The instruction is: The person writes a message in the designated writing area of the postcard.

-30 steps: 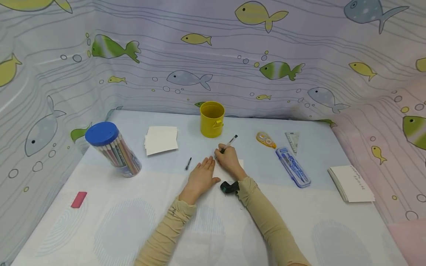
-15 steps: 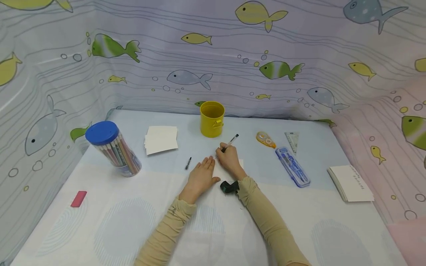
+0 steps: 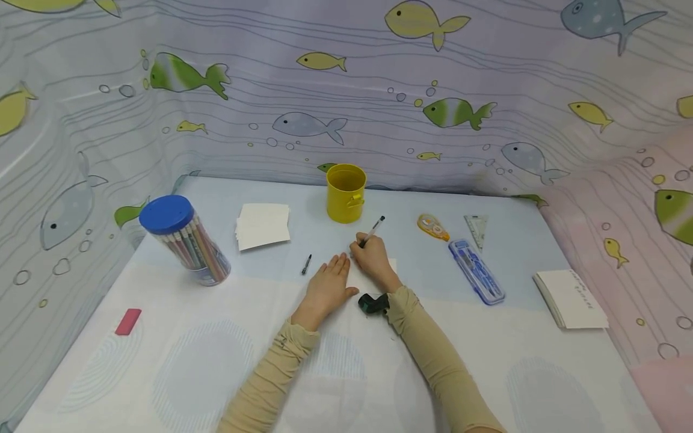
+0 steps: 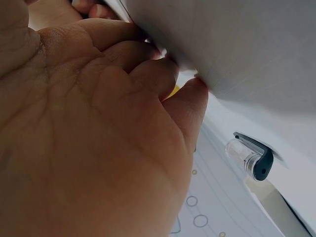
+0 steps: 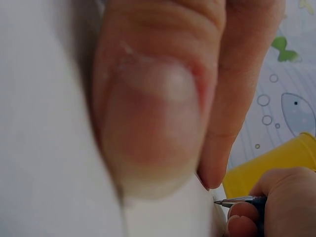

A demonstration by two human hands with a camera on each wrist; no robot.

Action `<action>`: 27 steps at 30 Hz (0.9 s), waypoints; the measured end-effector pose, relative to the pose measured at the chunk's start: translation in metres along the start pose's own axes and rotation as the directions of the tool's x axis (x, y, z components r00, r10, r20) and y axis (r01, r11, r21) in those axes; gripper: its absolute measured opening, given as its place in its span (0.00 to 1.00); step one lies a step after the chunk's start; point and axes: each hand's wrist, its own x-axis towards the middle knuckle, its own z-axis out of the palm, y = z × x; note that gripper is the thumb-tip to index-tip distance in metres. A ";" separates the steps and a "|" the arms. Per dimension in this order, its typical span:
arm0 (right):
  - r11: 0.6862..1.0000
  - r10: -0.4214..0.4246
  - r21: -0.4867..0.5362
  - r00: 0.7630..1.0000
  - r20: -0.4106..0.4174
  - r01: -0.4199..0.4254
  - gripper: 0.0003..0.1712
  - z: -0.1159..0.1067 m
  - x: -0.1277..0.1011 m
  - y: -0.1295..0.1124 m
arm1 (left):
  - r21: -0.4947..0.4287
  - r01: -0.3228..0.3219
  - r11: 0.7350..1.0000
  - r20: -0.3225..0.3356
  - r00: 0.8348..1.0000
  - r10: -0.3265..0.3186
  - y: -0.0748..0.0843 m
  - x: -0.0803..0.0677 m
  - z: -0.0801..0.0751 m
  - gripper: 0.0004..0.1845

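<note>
In the head view my right hand pinches a pen with a clear barrel and dark end. Its metal tip shows in the right wrist view, near a white sheet. My left hand lies with fingers straight on the white sheet of paper, beside the right hand. The left thumb fills much of the right wrist view, blurred. A clear pen cap with a dark clip lies left of the left hand. Both hands cover much of the sheet.
Ahead stands a yellow bucket. To the left are a paper stack, a blue-lidded pencil jar and a red eraser. Rightward lie correction tape, a set square, a blue case and written cards.
The pen's upper end has swung slightly, and the right hand has shifted a little over the sheet. My left hand has stayed in place.
</note>
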 end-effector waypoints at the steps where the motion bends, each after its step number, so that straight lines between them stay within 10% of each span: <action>1: 1.000 0.001 -0.008 1.000 0.001 -0.001 0.20 0.000 0.000 0.000 | -0.001 0.001 1.000 -0.001 1.000 -0.001 0.000 0.000 0.000 0.40; 27: 0.998 -0.044 0.032 0.997 -0.062 0.046 0.21 0.001 -0.002 0.005 | -0.006 0.004 1.000 0.016 1.000 -0.004 0.000 -0.002 -0.002 0.39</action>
